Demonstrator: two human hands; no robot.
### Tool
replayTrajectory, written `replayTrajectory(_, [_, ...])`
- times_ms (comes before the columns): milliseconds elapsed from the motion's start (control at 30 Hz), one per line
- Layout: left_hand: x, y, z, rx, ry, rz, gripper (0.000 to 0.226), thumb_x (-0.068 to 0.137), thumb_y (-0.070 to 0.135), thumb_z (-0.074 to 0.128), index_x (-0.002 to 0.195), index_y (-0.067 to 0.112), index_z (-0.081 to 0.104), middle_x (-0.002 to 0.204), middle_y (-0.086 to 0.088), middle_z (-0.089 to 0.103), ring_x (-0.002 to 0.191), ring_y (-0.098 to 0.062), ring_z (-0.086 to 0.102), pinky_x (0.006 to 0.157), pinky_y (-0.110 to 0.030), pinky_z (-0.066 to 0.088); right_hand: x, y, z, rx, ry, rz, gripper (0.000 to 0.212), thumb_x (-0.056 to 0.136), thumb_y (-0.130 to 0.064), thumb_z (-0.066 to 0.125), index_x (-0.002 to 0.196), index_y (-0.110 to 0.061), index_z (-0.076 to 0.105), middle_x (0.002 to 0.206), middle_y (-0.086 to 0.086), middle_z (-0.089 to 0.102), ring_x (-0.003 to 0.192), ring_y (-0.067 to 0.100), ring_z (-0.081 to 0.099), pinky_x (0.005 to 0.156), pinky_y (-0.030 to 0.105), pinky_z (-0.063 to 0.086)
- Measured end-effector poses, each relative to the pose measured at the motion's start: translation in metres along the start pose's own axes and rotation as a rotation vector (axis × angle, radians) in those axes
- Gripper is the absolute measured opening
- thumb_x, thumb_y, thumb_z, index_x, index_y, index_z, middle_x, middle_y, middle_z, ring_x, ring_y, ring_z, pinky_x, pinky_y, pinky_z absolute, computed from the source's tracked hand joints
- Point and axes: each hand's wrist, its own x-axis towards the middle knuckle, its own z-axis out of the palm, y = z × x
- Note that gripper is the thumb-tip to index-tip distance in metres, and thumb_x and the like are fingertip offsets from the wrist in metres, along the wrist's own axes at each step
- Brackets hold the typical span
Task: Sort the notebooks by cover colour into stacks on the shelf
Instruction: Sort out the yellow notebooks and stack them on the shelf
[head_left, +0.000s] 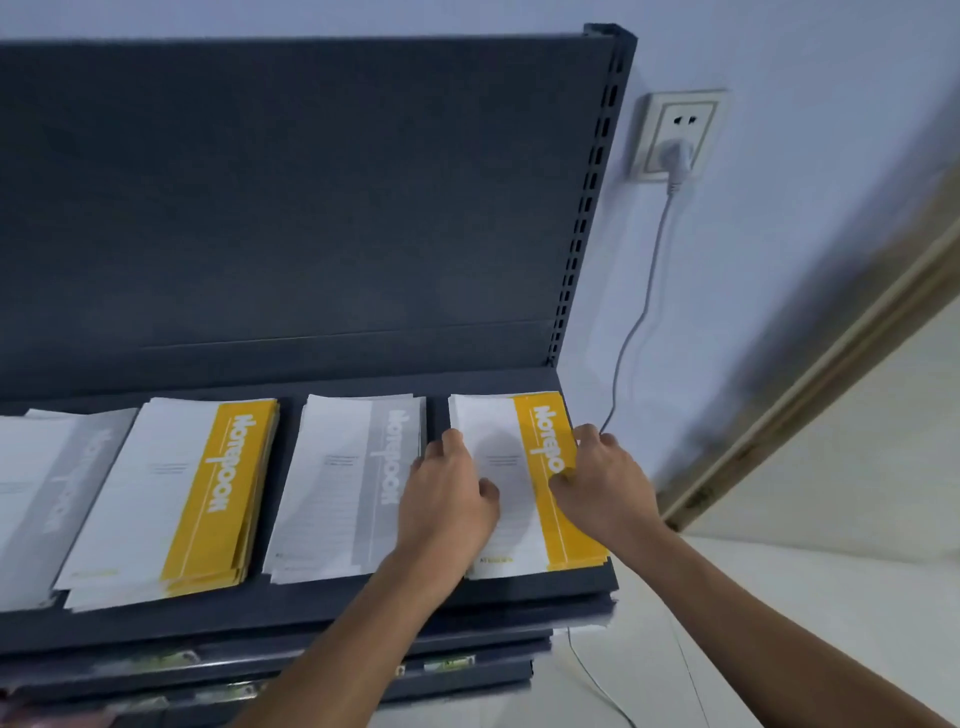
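Left hand (449, 499) and right hand (602, 486) rest on either side of the rightmost stack of yellow-banded notebooks (524, 488), at the right end of a dark grey shelf (332, 608). The left hand lies with fingers spread loosely against the stack's left edge, thumb on the white part of the top cover; the right hand's curled fingers press on the yellow band, thumb at its inner edge, neither hand closed around anything. Just beside it to the left sits a grey-banded stack (353, 488), then a second yellow-banded stack (176, 499), then another grey-banded stack (47, 499) cut off by the frame's left edge. Behind rises the shelf's dark back panel (291, 187). On the pale wall to the right, a white plug sits in a wall socket (675, 135), its cable (641, 312) trailing down
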Motion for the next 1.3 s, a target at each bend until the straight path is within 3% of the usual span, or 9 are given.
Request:
replayTrajectory(167, [-0.001, 0.000, 0.003, 0.056, 0.009, 0.009, 0.051, 0.094, 0.031, 0.061, 0.136, 0.013, 0.040, 0.126, -0.005, 0.056, 0.110, -0.024, 0.058, 0.076, -0.030, 0.052, -0.002, 0.001, 0.001, -0.070, 0.013, -0.040, 0.035, 0.094, -0.029, 0.052, 0.124, -0.014, 0.042, 0.107, 0.004, 0.049, 0.102, 0.026, 0.055, 0.068, 0.034, 0.038])
replayTrajectory(267, [-0.001, 0.001, 0.002, 0.065, 0.002, 0.015, 0.050, 0.094, 0.032, 0.061, 0.136, 0.014, 0.041, 0.126, -0.004, 0.056, 0.110, -0.023, 0.058, 0.076, -0.029, 0.050, -0.003, 0.003, -0.002, -0.068, 0.006, -0.041, 0.033, 0.093, -0.031, 0.052, 0.120, -0.015, 0.043, 0.101, 0.000, 0.043, 0.093, 0.023, 0.050, 0.066, 0.033, 0.037])
replayTrajectory(367, [-0.002, 0.003, 0.001, 0.073, -0.005, 0.007, 0.052, 0.094, 0.034, 0.061, 0.137, 0.015, 0.040, 0.127, -0.002, 0.055, 0.112, -0.022, 0.058, 0.079, -0.029, 0.053, -0.005, 0.007, -0.007, -0.079, 0.003, -0.062, 0.032, 0.092, -0.031, 0.052, 0.120, -0.016, 0.043, 0.106, 0.001, 0.047, 0.099, 0.023, 0.054, 0.066, 0.033, 0.039])
replayTrajectory(633, [-0.011, -0.001, -0.015, 0.067, 0.062, 0.007, 0.057, 0.093, 0.041, 0.061, 0.140, 0.018, 0.039, 0.133, -0.001, 0.051, 0.116, -0.021, 0.056, 0.083, -0.033, 0.055, -0.002, 0.000, -0.023, -0.233, 0.175, -0.290, 0.030, 0.097, -0.032, 0.049, 0.122, -0.015, 0.050, 0.114, 0.003, 0.053, 0.107, 0.023, 0.054, 0.063, 0.031, 0.042])
replayTrajectory(800, [-0.021, -0.030, -0.054, 0.046, 0.128, 0.011, 0.050, 0.094, 0.041, 0.057, 0.140, 0.022, 0.044, 0.136, 0.001, 0.053, 0.119, -0.020, 0.054, 0.090, -0.038, 0.054, -0.004, -0.053, -0.023, -0.190, 0.166, -0.497, 0.034, 0.097, -0.031, 0.049, 0.127, -0.018, 0.055, 0.121, 0.000, 0.058, 0.112, 0.021, 0.055, 0.073, 0.032, 0.051])
replayTrajectory(1033, [-0.060, -0.106, -0.122, 0.032, 0.243, -0.169, 0.043, 0.093, 0.041, 0.058, 0.131, 0.022, 0.052, 0.122, 0.004, 0.057, 0.106, -0.017, 0.058, 0.081, -0.034, 0.052, -0.032, -0.155, 0.010, -0.095, 0.029, -0.792, 0.033, 0.096, -0.031, 0.047, 0.127, -0.021, 0.056, 0.125, -0.002, 0.057, 0.111, 0.021, 0.059, 0.079, 0.037, 0.054])
replayTrajectory(1167, [-0.093, -0.159, -0.152, 0.021, 0.317, -0.279, 0.042, 0.093, 0.040, 0.060, 0.131, 0.022, 0.054, 0.124, 0.005, 0.060, 0.107, -0.015, 0.060, 0.086, -0.037, 0.054, -0.059, -0.214, 0.037, -0.080, -0.041, -0.930, 0.030, 0.096, -0.032, 0.046, 0.122, -0.022, 0.055, 0.120, -0.002, 0.057, 0.108, 0.022, 0.060, 0.080, 0.040, 0.053])
replayTrajectory(1300, [-0.122, -0.212, -0.181, 0.018, 0.338, -0.357, 0.043, 0.095, 0.038, 0.059, 0.133, 0.021, 0.054, 0.126, 0.004, 0.058, 0.103, -0.014, 0.061, 0.087, -0.033, 0.053, -0.093, -0.272, 0.064, -0.075, -0.115, -1.019, 0.035, 0.097, -0.032, 0.045, 0.130, -0.025, 0.053, 0.125, -0.005, 0.054, 0.108, 0.021, 0.059, 0.081, 0.038, 0.052])
